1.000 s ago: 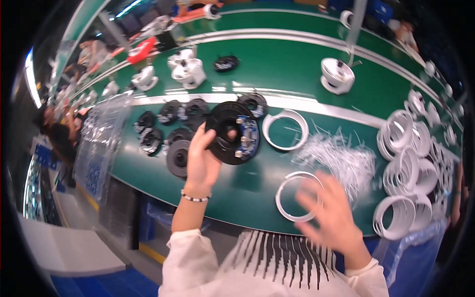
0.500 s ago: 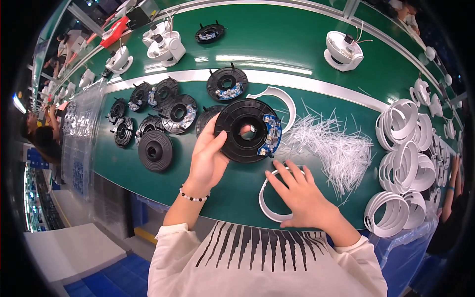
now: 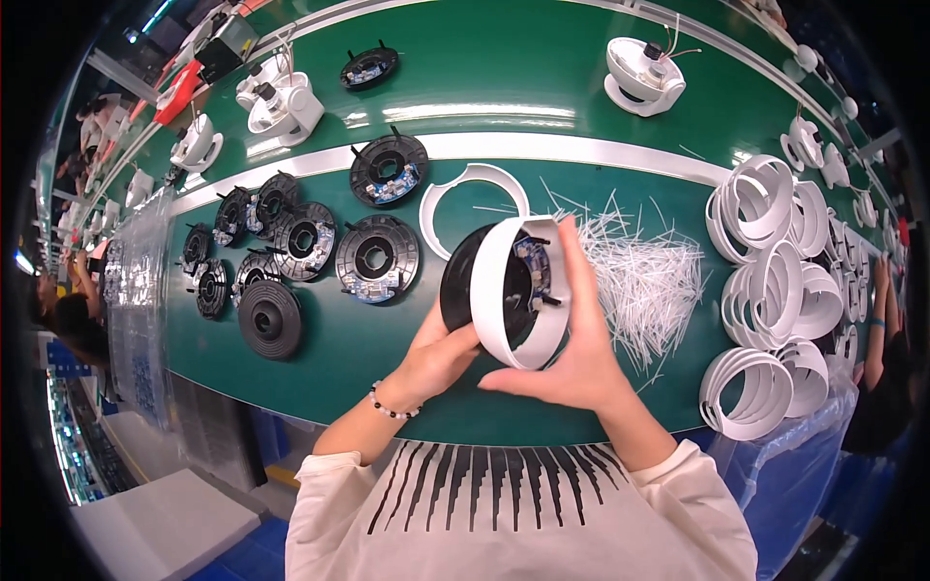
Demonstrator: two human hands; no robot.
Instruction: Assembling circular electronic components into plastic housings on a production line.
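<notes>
My left hand (image 3: 433,365) grips a black round plastic disc (image 3: 463,290) with a blue circuit board on its far face. Around the right side of that disc, my right hand (image 3: 579,360) holds a white plastic ring (image 3: 496,310), thumb below and fingers along its right edge. Ring and disc are held up together over the green bench, tilted. Through the ring I see part of the board and the disc's short black posts. Whether the two are joined I cannot tell. Another white ring (image 3: 427,225) lies just beyond my hands.
Several black discs (image 3: 376,259) with boards lie to the left. A heap of thin white strips (image 3: 649,295) is on the right, beside stacked white rings (image 3: 748,392). White lamp-like housings (image 3: 643,79) stand on the far green surface (image 3: 504,68). A person's arm (image 3: 880,320) shows far right.
My right hand has picked up the white ring from the bench and brought it around the black disc. The disc has turned, its board now facing right. The view has shifted slightly.
</notes>
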